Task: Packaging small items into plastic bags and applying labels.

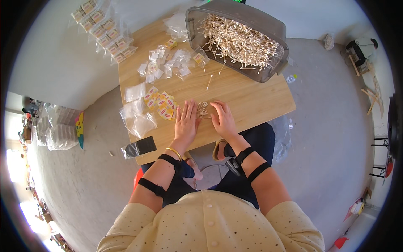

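Observation:
A small bunch of cotton swabs [203, 110] lies on the wooden table between my two hands. My left hand [187, 121] rests flat beside the bunch, fingers stretched out and pointing away from me. On the other side my right hand [223, 119] has its fingers slightly bent and its thumb apart, with nothing in its grasp. Left of my left hand is a spread of small yellow-and-white printed cards [161, 103]. Flat clear plastic bags [140, 119] lie beside those cards at the table's left edge.
A large grey bin [235, 8] full of loose swabs leans tilted at the far side. Filled small packets [161, 63] are heaped at the back left. One loose swab [209, 82] lies ahead of my hands. A black-and-clear pouch [140, 147] sits on the near left corner.

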`<act>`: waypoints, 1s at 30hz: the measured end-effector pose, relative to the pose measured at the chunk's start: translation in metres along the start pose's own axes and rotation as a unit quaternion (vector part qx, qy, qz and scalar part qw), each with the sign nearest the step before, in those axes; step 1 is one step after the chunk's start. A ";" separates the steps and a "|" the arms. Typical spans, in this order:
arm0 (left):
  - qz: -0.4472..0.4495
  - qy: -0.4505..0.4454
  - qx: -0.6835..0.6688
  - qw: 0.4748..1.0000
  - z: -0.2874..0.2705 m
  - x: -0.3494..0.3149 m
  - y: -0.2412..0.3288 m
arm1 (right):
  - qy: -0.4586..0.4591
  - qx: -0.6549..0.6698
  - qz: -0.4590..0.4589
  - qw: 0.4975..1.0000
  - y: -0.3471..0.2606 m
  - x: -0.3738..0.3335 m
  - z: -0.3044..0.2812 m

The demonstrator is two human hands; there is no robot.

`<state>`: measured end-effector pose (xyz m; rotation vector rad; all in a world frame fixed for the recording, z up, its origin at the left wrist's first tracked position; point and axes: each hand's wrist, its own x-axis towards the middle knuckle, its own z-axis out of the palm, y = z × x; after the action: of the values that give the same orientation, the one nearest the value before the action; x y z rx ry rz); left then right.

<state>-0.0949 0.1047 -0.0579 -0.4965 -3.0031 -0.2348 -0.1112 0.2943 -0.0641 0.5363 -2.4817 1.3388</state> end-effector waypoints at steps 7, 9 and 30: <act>-0.022 -0.041 -0.004 0.999 0.009 -0.020 0.021 | 0.004 -0.037 -0.001 0.999 -0.002 -0.002 -0.001; -0.031 -0.036 -0.021 0.999 0.007 -0.014 0.019 | 0.004 -0.043 -0.008 0.999 -0.003 -0.002 0.000; -0.018 -0.021 0.047 0.999 0.008 0.025 0.014 | 0.005 -0.091 -0.010 0.996 -0.004 -0.003 0.004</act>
<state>-0.1139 0.1271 -0.0613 -0.4442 -3.0482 -0.0860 -0.1070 0.2893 -0.0640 0.5105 -2.5490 1.0914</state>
